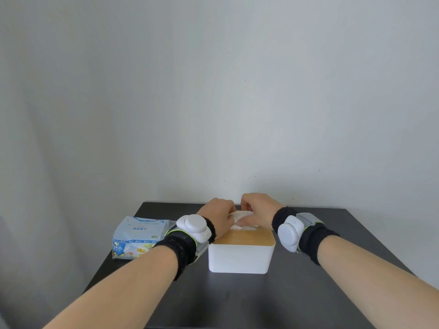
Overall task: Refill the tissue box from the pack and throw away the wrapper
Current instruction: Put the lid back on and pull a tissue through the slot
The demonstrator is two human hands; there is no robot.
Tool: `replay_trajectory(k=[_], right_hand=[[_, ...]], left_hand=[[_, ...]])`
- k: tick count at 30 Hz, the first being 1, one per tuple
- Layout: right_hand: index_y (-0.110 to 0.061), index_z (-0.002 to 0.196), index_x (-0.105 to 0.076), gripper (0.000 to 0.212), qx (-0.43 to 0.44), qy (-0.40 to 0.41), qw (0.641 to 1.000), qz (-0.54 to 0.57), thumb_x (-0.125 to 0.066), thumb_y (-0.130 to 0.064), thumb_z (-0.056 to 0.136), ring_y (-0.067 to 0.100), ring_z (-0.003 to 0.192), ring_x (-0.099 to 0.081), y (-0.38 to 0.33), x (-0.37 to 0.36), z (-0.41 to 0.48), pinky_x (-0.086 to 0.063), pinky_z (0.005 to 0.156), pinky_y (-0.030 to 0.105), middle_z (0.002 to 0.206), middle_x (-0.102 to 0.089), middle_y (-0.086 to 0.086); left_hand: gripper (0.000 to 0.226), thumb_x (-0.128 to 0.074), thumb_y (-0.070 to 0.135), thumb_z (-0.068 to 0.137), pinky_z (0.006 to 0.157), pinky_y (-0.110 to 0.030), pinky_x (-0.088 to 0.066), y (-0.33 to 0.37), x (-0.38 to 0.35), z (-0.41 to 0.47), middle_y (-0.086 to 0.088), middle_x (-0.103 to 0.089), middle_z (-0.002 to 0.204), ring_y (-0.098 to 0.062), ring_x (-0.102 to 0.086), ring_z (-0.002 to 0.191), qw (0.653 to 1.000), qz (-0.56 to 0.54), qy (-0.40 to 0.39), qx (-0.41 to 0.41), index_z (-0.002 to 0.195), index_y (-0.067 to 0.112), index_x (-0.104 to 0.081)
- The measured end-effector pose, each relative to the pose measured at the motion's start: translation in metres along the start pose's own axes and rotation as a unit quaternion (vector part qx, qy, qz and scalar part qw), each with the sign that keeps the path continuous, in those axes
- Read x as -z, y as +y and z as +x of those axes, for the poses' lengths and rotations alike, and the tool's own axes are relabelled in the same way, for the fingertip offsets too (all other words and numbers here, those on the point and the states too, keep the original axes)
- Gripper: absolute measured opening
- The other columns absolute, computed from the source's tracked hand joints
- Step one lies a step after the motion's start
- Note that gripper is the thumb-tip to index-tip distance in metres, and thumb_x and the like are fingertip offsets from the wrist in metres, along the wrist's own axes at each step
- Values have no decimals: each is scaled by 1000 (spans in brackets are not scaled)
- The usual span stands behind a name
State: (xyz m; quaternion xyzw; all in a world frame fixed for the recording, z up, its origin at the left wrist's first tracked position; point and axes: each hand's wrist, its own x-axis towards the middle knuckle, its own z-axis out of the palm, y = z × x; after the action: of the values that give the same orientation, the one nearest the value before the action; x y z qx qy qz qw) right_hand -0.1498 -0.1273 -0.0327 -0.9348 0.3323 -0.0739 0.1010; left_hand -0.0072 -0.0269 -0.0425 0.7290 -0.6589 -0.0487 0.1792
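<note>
Tissue box (240,254): white body, light wooden lid (247,238), standing upright on the dark desk (297,293), roughly midway between its left and right edges and closer to the far edge than to the near one. I see white tissue (240,218) bunched at the slot on top of the lid, towards the box's far side.

Both hands sit directly over that far part of the lid. Left hand (217,216): curled, knuckles up, fingers tucked down against the left side of the tissue; I read it as touching the tissue, but I cannot tell from this angle whether it grips the tissue or only presses on it. Right hand (257,210): fingers bent and closed over the tissue from the right, fingertips (238,224) down on the white sheet, apparently pinching it. The two hands are almost touching each other above the slot.

Pack (140,237): blue and white printed wrapper, lying flat on the desk near the left edge, just left of the box and partly hidden behind the left wrist. It looks slack at its right end; I cannot tell how much is inside.

Each wrist carries a black band and a pale rounded device: left (193,227), right (291,233). A plain grey wall (213,91) lies behind the desk's far edge.
</note>
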Motion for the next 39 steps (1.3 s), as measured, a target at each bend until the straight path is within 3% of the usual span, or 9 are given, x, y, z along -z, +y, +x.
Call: replay_trajectory(k=[6, 9, 12, 17, 23, 30, 39], right_hand=[[-14, 108, -54, 41, 9, -19, 984, -177, -71, -39, 81, 26, 94, -54, -5, -11, 11, -45, 77, 35, 105, -58, 7], [-17, 100, -59, 30, 2, -52, 996, -72, -75, -32, 80, 19, 83, -54, -3, -3, 9, -48, 72, 31, 91, -57, -2], [-20, 83, -64, 17, 4, -53, 997, 52, -77, -31, 80, 12, 69, -51, 11, 6, 2, -40, 61, 22, 73, -56, -8], [-17, 89, -77, 12, -18, -68, 978, 198, -73, -28, 86, 9, 73, -59, 33, 13, -10, -48, 75, 24, 79, -69, -6], [-16, 93, -78, 10, -41, -37, 946, 319, -72, -22, 88, 13, 74, -58, 49, 4, -11, -49, 71, 24, 83, -71, 5], [-14, 82, -74, 6, -57, 22, 921, 385, -76, -19, 84, 22, 67, -57, 48, 0, -2, -48, 60, 25, 71, -68, 11], [-7, 92, -72, 16, -60, -20, 939, 338, -67, -23, 93, 19, 73, -59, 49, -1, 2, -50, 66, 26, 78, -69, 9]], left_hand=[[25, -54, 30, 87, 87, -37, -53, -5, 0, 1, 2, -64, 109, -19, -60, 99, 1000, 14, -22, 7, 110, 23, -61], [23, -53, 27, 87, 87, -37, -54, -9, 1, -1, 3, -66, 107, -19, -62, 99, 1000, -6, -11, 21, 106, 23, -64], [19, -55, 25, 89, 88, -35, -54, -14, 1, 0, 4, -68, 105, -17, -63, 98, 997, -65, 10, 43, 103, 23, -68], [13, -62, 22, 90, 83, -26, -51, -15, -1, 0, 3, -72, 99, -16, -64, 95, 981, -184, 42, 54, 96, 19, -73], [10, -68, 22, 86, 85, -31, -54, -26, -3, 3, 0, -74, 95, -17, -68, 93, 965, -249, 39, 77, 91, 18, -76], [12, -69, 20, 90, 80, -29, -53, -34, -10, 8, -3, -71, 84, -17, -64, 80, 912, -375, 91, 142, 95, 10, -74], [25, -52, 27, 98, 87, -39, -52, -32, -7, 15, -3, -67, 94, -19, -60, 82, 936, -315, 82, 137, 101, 8, -69]])
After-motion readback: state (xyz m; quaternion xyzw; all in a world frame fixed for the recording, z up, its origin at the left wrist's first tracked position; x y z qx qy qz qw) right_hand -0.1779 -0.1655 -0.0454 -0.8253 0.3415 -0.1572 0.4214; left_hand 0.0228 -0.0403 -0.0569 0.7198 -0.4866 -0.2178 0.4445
